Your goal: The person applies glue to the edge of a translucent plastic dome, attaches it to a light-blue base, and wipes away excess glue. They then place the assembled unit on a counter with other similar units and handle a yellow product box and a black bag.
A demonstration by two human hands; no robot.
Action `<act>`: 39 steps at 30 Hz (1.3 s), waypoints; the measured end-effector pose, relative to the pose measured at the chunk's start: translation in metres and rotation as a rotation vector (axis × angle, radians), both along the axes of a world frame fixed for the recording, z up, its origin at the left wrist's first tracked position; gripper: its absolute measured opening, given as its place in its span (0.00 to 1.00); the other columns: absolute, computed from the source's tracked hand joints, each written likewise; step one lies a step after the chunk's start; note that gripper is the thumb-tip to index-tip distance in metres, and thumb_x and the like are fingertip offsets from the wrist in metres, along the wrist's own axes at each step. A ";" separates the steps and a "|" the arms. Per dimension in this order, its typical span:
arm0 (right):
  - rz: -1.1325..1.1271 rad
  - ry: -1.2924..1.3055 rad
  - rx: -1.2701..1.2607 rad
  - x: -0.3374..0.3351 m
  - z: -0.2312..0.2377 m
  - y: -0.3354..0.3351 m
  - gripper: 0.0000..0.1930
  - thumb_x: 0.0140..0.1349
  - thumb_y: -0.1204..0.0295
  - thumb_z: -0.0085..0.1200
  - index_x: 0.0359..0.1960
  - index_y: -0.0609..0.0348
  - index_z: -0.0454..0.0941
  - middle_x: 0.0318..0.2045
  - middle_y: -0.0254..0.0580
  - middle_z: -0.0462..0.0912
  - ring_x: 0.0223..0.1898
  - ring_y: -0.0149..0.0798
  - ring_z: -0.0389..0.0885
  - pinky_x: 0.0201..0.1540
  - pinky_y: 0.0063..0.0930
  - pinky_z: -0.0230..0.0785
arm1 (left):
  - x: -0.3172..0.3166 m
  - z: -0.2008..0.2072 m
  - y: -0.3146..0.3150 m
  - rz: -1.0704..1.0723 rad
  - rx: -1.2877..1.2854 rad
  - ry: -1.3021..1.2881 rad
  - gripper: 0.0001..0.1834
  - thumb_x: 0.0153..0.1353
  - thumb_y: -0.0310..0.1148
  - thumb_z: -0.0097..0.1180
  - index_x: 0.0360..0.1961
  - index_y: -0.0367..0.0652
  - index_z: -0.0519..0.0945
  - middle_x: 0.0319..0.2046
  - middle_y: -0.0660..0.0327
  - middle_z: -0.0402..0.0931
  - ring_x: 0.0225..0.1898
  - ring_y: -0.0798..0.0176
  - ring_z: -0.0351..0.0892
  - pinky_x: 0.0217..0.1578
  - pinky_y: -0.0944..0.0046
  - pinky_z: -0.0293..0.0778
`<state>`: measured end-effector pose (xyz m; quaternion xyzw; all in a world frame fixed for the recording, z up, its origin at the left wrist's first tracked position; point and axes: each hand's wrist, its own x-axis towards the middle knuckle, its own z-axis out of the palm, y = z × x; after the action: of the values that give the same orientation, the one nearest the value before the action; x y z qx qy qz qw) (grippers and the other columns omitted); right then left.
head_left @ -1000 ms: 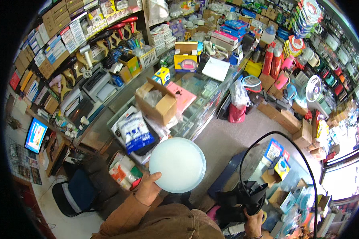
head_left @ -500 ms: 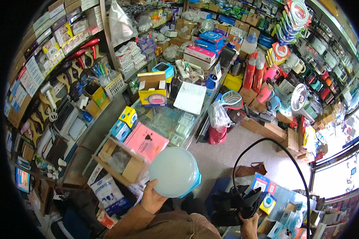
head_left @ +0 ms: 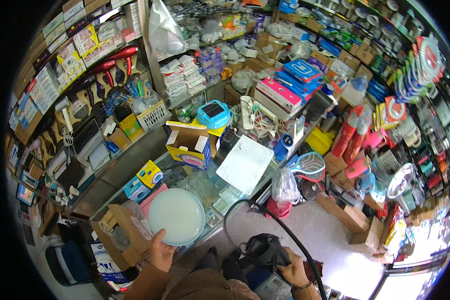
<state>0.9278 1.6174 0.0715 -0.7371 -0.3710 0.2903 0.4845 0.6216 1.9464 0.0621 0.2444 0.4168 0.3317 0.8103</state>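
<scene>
My left hand [head_left: 161, 252] grips the near edge of a round, frosted white disc with a pale blue rim [head_left: 176, 216]. The disc is over the glass counter's near edge, covering part of a pink packet [head_left: 152, 200]. Its underside is hidden. To the right, my right hand [head_left: 294, 268] is closed on a crumpled black bag-like thing [head_left: 265, 249]; its exact kind cannot be made out. A thick black cable or strap [head_left: 280, 225] arches in front of that hand.
On the glass counter [head_left: 220, 197] are an open yellow-blue box [head_left: 189, 145], a white sheet [head_left: 245, 164] and small boxes [head_left: 149, 175]. An open carton [head_left: 127, 235] is left of the disc. Cartons [head_left: 342, 207] line the floor at right; packed shelves surround the room.
My view has shifted, bringing more of the counter in. The disc has moved left over the counter edge. My right hand and the black thing have shifted left, the cable with them.
</scene>
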 end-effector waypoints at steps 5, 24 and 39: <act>0.644 -0.498 -0.057 0.112 0.014 0.105 0.23 0.51 0.70 0.64 0.51 0.63 0.86 0.54 0.49 0.87 0.65 0.57 0.79 0.72 0.56 0.70 | 0.040 -0.015 0.037 0.071 0.073 0.018 0.41 0.74 0.47 0.66 0.79 0.33 0.67 0.73 0.48 0.74 0.74 0.47 0.76 0.74 0.41 0.74; 0.690 -0.576 -0.144 0.073 -0.201 0.345 0.21 0.81 0.67 0.55 0.70 0.60 0.78 0.67 0.51 0.82 0.68 0.50 0.81 0.69 0.48 0.77 | 0.270 -0.048 0.154 -0.264 -0.145 -0.067 0.43 0.68 0.37 0.75 0.78 0.29 0.68 0.69 0.45 0.78 0.71 0.49 0.78 0.74 0.46 0.72; 1.001 -0.587 0.014 0.137 -0.158 0.360 0.21 0.76 0.66 0.60 0.65 0.60 0.86 0.69 0.51 0.83 0.69 0.46 0.82 0.72 0.50 0.75 | 0.336 -0.075 0.189 -0.354 0.219 0.468 0.47 0.56 0.36 0.83 0.74 0.32 0.73 0.65 0.44 0.80 0.64 0.51 0.83 0.67 0.49 0.80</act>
<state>1.0646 1.9772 -0.0863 -0.5185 -0.7951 0.2649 0.1699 0.9574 2.1351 -0.0131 0.4688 0.5045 0.1631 0.7064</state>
